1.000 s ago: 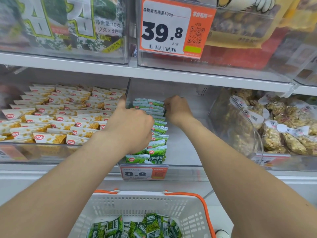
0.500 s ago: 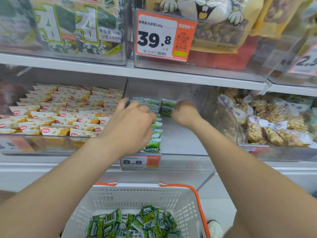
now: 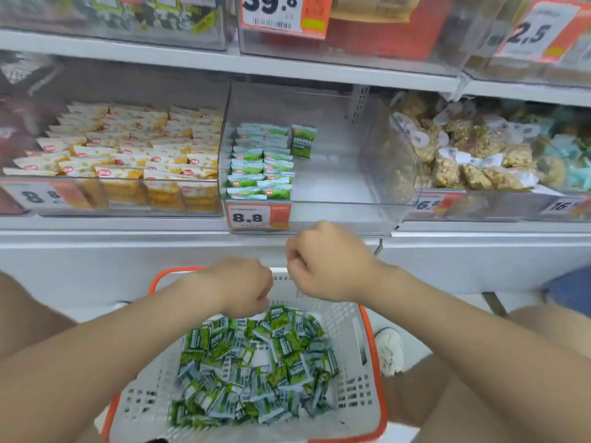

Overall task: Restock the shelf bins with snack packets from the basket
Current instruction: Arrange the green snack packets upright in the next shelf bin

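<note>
Yellow packets (image 3: 128,145) left of bin (image 3: 335,187), nuts (image 3: 463,161) right

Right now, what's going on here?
A person is restocking a clear shelf bin with green snack packets from a white basket. Both hands are over the basket. The left hand is down at the pile, its grip hidden. The right hand is above the far rim, fingers curled, apparently empty. The bin holds two rows of packets on its left and one lone packet beside them at the back.
</note>
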The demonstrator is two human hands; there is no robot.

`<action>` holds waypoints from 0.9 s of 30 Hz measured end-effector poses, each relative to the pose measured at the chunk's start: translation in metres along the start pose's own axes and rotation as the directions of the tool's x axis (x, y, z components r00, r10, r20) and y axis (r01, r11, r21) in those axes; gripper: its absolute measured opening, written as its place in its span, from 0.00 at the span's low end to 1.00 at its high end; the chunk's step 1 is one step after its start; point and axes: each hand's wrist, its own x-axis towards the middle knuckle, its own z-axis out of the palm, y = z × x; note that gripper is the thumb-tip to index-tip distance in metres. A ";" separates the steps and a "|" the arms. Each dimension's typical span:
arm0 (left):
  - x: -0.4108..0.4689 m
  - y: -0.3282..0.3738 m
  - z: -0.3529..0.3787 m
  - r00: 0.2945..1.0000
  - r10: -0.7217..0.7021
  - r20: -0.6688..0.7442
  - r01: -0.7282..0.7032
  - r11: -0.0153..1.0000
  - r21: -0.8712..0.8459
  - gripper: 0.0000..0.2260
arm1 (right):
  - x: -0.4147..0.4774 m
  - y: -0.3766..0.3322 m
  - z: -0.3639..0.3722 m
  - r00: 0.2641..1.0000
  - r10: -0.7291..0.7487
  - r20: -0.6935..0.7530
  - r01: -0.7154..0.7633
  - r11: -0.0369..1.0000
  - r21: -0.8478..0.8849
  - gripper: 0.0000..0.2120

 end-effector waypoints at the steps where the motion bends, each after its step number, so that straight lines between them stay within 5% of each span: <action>1: 0.007 0.002 0.018 0.996 0.003 0.088 -0.004 1.000 0.007 0.13 | -0.009 -0.002 0.015 0.993 -0.017 0.120 0.024 0.998 -0.051 0.11; 8: 0.043 0.003 0.162 0.898 -0.046 0.438 -0.014 0.991 0.132 0.08 | -0.040 0.010 0.102 0.797 -0.074 0.599 0.199 0.969 -0.146 0.07; 10: 0.048 -0.001 0.193 0.853 -0.077 0.516 0.016 0.992 0.122 0.19 | -0.041 0.012 0.116 0.729 -0.074 0.681 0.217 0.968 -0.127 0.06; 16: 0.065 -0.010 0.244 0.837 -0.299 0.459 0.331 0.944 0.011 0.42 | -0.028 0.004 0.138 0.650 -0.110 0.752 0.264 0.961 -0.088 0.08; 20: 0.073 -0.013 0.259 0.827 -0.276 0.490 0.398 0.903 -0.163 0.45 | -0.015 -0.001 0.146 0.646 -0.154 0.747 0.306 0.949 -0.069 0.07; 22: 0.076 -0.020 0.267 0.849 -0.297 0.437 0.411 0.891 -0.192 0.42 | -0.011 -0.002 0.147 0.651 -0.161 0.742 0.316 0.946 -0.073 0.09; 25: 0.079 -0.033 0.270 0.900 -0.353 0.255 0.423 0.851 -0.312 0.20 | -0.007 -0.003 0.147 0.657 -0.159 0.737 0.327 0.941 -0.088 0.08; 27: 0.079 -0.037 0.266 0.906 -0.379 0.189 0.423 0.793 -0.439 0.13 | -0.005 -0.003 0.144 0.660 -0.155 0.735 0.325 0.941 -0.094 0.07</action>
